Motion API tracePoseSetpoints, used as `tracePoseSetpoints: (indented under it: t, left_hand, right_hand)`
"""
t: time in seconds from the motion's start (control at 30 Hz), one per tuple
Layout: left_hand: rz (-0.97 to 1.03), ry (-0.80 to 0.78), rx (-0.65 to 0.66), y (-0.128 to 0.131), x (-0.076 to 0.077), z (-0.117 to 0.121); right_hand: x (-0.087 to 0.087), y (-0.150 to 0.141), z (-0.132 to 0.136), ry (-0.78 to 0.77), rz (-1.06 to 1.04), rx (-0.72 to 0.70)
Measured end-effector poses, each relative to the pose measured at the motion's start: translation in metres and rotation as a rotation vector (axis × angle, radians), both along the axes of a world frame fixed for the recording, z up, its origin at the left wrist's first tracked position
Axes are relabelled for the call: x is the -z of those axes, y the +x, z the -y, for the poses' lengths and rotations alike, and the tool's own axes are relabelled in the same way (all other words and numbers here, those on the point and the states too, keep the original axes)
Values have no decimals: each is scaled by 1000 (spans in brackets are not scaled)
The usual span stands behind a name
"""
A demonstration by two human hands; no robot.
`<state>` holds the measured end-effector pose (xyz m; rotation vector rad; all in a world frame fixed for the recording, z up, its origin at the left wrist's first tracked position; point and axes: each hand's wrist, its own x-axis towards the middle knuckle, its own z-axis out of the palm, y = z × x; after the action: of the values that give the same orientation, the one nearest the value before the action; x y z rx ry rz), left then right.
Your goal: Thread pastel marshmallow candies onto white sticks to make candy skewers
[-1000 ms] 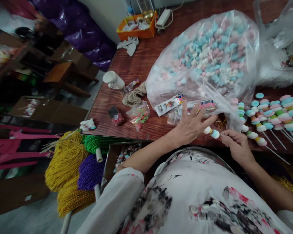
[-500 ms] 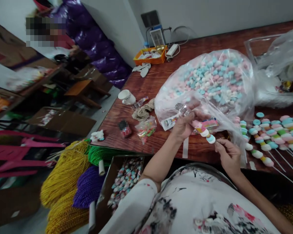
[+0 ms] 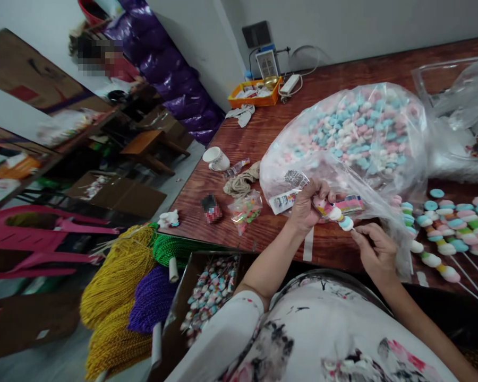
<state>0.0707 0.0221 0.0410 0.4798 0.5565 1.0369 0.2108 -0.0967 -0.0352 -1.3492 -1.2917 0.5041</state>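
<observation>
Curling in from its flat spread a second ago, the left hand (image 3: pixel 307 206) now clasps the candy stick's (image 3: pixel 335 214) far end over the bench (image 3: pixel 274 234), right hand (image 3: pixel 376 248) pinching the near end, seemingly steadying it.

Slanted pastel candies (image 3: pixel 335 214), apparently skewered

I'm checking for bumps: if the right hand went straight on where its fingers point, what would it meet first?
Probably the blue-and-white marshmallow just ahead of the right hand, though the small gap's depth is hard to judge.
</observation>
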Motion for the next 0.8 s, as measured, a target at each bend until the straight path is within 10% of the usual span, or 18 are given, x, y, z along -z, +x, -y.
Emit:
tracePoseSetpoints:
  t: [0.17,0.3,0.5,0.67,0.8]
  left_hand:
    - [75,160,47,-1,10,-1]
    - [127,277,148,-4,15,-3]
    - [-24,259,162,-8,15,-1]
    - [-189,222,-236,5,13,4]
    - [-211,249,-397,12,14,5]
  right_hand:
    - [1,-11,3,-471,-771,-248]
    - [-4,-12,2,-552,-1025,-502]
    - [2,-13,8,-195,-195,-234]
    - [4,-13,9,245,605,37]
    - [-1,-20,9,367,735,37]
